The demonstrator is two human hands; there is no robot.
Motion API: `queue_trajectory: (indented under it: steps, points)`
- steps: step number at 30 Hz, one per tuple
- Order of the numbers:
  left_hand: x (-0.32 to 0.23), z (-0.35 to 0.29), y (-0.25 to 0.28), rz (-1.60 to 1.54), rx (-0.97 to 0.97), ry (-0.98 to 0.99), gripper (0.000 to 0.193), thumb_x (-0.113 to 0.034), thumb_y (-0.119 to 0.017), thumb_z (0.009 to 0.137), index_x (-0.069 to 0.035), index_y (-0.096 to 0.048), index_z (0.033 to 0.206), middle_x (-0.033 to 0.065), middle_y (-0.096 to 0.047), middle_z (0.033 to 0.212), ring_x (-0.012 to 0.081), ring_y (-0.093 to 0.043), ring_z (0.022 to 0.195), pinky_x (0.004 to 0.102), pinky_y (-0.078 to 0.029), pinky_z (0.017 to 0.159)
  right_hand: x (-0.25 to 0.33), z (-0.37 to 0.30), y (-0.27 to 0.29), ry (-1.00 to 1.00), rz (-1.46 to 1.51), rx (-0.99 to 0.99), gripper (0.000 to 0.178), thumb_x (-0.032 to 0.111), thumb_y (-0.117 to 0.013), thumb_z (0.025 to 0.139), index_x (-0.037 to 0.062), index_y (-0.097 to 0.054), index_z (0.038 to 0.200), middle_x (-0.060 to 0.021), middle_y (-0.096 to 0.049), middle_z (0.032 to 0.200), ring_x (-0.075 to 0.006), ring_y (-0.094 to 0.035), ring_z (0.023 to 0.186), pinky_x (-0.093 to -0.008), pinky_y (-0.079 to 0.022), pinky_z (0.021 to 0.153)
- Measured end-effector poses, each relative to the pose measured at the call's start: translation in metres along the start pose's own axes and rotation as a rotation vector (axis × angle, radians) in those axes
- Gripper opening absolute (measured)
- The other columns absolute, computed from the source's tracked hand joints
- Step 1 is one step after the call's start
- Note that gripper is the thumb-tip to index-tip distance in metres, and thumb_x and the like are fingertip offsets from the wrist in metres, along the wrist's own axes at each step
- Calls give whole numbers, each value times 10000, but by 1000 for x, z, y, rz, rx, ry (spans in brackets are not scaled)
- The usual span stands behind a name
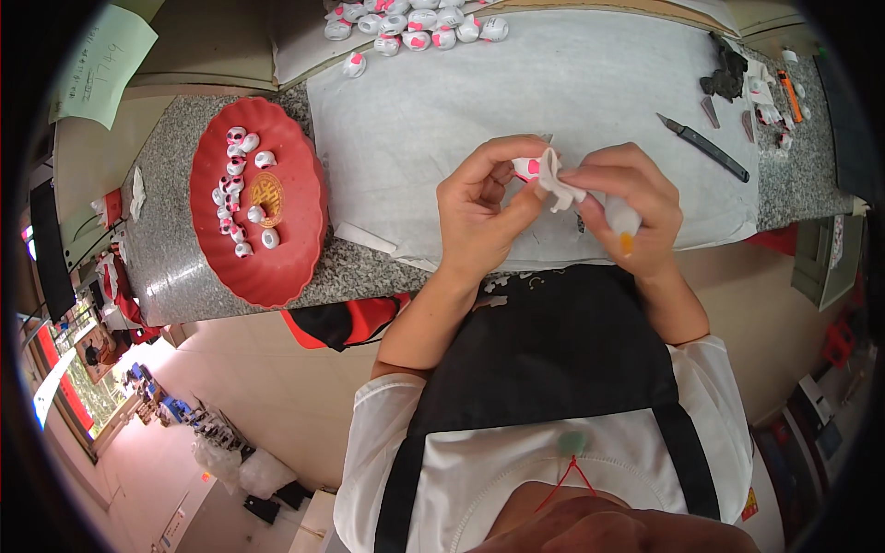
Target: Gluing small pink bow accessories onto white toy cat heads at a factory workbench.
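Note:
Both my hands meet above the near edge of the white sheet. My left hand [475, 210] is closed in a pinch on a small white and pink figure piece [525, 168], mostly covered by the fingers. My right hand [645, 198] pinches a crumpled white cloth [559, 184] against that piece. A small translucent bottle with an orange tip [623, 219] is also tucked in the right hand, tip toward me. To the left, a red scalloped plate [309, 180] holds several small white pieces [236, 167] with pink and dark markings.
A white sheet [387, 120] covers much of the speckled stone worktop [161, 249]. Many white and pink pieces [417, 40] lie at its far edge. On the right are a black knife [705, 147], a crumpled black cloth [726, 66] and an orange-handled tool [790, 97].

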State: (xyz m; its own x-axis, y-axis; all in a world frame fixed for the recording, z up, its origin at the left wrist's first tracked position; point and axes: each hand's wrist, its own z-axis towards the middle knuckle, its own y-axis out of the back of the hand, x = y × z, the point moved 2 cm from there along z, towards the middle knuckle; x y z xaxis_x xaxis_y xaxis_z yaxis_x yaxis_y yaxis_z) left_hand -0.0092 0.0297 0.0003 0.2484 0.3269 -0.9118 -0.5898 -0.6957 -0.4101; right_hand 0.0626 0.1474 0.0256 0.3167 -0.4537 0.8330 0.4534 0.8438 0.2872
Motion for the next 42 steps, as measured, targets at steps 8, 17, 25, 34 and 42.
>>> queue_trajectory:
  steps: [8, 17, 25, 34, 42]
  points:
    - [-1, 1, 2, 108, 0, -41, 250, 51, -530, 666, 26, -503, 914, 115, -538, 908, 138, -523, 818, 240, -413, 726, 1, -6, -11, 260, -334, -1, 238, -94, -552, 560, -8, -576, 780, -97, -528, 701, -163, -514, 603, -231, -413, 514]
    - [-1, 3, 1, -3, 5, -13, 245, 93, -533, 662, 33, -516, 899, 98, -532, 897, 141, -501, 851, 249, -393, 743, -16, -5, 20, -266, 357, -253, 158, -70, -533, 645, -33, -538, 799, -67, -523, 740, -103, -492, 657, -208, -391, 574]
    - [-2, 1, 1, 33, 19, -26, 241, 98, -523, 663, 30, -518, 894, 99, -530, 901, 131, -495, 847, 245, -391, 741, -16, -7, 23, -231, 193, -226, 153, -74, -538, 647, -31, -549, 793, -67, -519, 723, -119, -499, 635, -212, -390, 565]
    - [-1, 2, 4, 89, 21, -58, 298, 86, -507, 613, 34, -516, 907, 86, -531, 908, 132, -497, 854, 247, -391, 763, 3, -5, -9, 219, -252, -1, 251, -87, -570, 574, 8, -583, 806, -99, -528, 705, -163, -506, 565, -228, -405, 473]
    - [-3, 3, 3, 5, -8, -39, 259, 92, -527, 679, 36, -499, 931, 99, -526, 912, 133, -500, 846, 239, -417, 732, 1, 5, 13, -170, 170, -14, 189, -95, -514, 594, -51, -538, 776, -117, -519, 743, -165, -475, 674, -236, -366, 602]
